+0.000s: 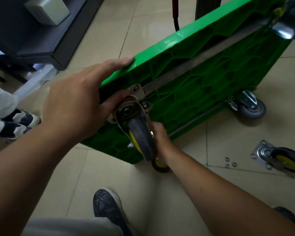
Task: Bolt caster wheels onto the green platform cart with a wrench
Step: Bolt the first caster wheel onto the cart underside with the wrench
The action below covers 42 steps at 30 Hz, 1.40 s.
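Observation:
The green platform cart (203,74) stands tilted on its edge, ribbed underside facing me. My left hand (78,103) grips its near corner, fingers over the top edge and thumb beside a caster's metal plate. That caster (140,137), black tyre with a yellow hub, sits at the corner. My right hand (160,138) is curled just behind the wheel; what it holds is hidden. A grey caster (250,106) is mounted at the low far corner, and another caster (286,29) sits at the top right. No wrench is visible.
A loose caster (279,159) lies on the tiled floor at right, with three washers (229,162) beside it. Another yellow-hubbed wheel (160,166) peeks out below the cart. My shoe (107,208) is in front. Another person's shoes (19,123) stand left. A dark shelf (41,40) sits upper left.

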Motion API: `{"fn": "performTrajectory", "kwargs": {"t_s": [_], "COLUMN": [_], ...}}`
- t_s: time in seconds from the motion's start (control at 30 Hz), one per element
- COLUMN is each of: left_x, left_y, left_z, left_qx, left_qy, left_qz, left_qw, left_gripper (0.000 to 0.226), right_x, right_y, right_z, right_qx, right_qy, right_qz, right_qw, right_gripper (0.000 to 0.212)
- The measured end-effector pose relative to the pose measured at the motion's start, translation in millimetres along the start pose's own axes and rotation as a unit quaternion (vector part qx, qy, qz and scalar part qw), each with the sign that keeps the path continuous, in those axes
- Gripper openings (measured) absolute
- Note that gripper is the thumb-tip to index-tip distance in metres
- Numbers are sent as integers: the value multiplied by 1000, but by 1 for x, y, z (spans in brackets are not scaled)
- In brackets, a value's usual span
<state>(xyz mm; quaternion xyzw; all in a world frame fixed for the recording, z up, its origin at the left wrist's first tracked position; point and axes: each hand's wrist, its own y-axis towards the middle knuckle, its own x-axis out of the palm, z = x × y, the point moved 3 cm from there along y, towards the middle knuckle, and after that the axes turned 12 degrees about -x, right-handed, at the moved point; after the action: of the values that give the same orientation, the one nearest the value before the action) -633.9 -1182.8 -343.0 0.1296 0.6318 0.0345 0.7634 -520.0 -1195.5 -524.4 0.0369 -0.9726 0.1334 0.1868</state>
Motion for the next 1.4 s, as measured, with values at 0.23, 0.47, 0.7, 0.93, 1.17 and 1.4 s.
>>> {"fn": "performTrajectory", "kwargs": {"t_s": [0.23, 0.47, 0.7, 0.93, 1.17, 1.4], "left_x": [-1, -3, -2, 0, -1, 1], "left_y": [0, -1, -2, -2, -1, -1], "left_z": [1, 2, 5, 5, 2, 2], "left_qx": [5, 2, 6, -2, 0, 4], "left_qy": [-4, -2, 1, -3, -8, 5], "left_qz": [-1, 5, 15, 2, -6, 10], "left_qw": [1000, 1000, 1000, 1000, 1000, 1000], "left_gripper": [60, 61, 60, 60, 61, 59], "right_x": [-37, -73, -20, -54, -60, -6], "right_y": [-5, -3, -11, -11, -23, -25], "right_z": [-12, -99, -177, -178, -65, -4], "right_qx": [-101, -272, -377, -365, -102, -20], "right_qy": [-200, -605, -848, -776, -75, 109], "right_qz": [49, 62, -40, -41, 110, 116], "right_qw": [973, 746, 372, 513, 986, 987], "right_gripper": [63, 66, 56, 68, 57, 87]}}
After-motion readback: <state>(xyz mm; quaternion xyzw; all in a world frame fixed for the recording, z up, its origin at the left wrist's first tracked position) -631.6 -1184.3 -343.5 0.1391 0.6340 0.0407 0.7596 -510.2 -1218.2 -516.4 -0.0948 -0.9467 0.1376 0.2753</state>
